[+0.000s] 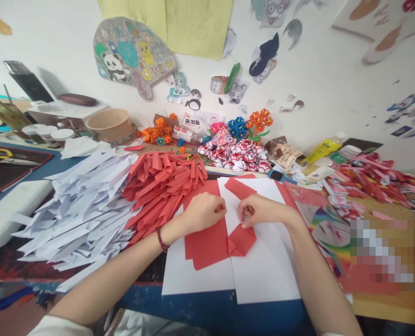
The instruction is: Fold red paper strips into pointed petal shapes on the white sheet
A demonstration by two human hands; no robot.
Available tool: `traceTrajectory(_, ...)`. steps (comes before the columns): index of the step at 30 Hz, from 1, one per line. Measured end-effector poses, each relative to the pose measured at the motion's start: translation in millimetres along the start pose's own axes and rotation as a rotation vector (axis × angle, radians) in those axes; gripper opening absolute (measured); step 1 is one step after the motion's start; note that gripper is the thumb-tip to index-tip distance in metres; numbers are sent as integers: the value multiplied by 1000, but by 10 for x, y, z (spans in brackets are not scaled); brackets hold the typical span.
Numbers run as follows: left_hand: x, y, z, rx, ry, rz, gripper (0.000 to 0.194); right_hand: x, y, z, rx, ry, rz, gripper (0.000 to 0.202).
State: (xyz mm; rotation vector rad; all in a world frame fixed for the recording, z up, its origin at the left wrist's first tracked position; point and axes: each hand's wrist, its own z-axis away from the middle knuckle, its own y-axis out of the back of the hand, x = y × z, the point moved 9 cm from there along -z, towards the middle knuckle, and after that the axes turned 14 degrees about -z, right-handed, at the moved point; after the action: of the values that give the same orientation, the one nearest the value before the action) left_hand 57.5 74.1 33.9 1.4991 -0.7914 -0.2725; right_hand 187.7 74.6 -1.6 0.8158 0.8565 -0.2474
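A small folded red paper lies on the white sheets in front of me. My right hand is closed, its fingertips pinching the paper's upper corner. To the left, my left hand hovers over or rests on flat red sheets, its fingers curled together; whether anything is between them is hidden. Another folded red strip lies just beyond my right hand. Left of my left hand is a heap of folded red paper pieces, beside a larger heap of folded white paper pieces.
Paper flowers, orange flowers and a round tub line the wall side. Scissors lie on a dark mat at far left. A yellow bottle and pink-red paper pieces are at right.
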Motion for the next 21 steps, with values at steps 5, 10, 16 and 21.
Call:
traceTrajectory(5,-66,2,-19,28,7,-3,17,-43,-19,16,-13,44,31,19)
traceTrajectory(10,-149,101,-57,133,55,38,20,-61,239,-2,247,126,-221,24)
traceTrajectory(16,-260,214,-120,285,73,-106,19,105,444,-84,557,146,-446,32)
traceTrajectory(21,-312,127,-143,241,54,-162,11,170,431,-154,604,169,-436,26)
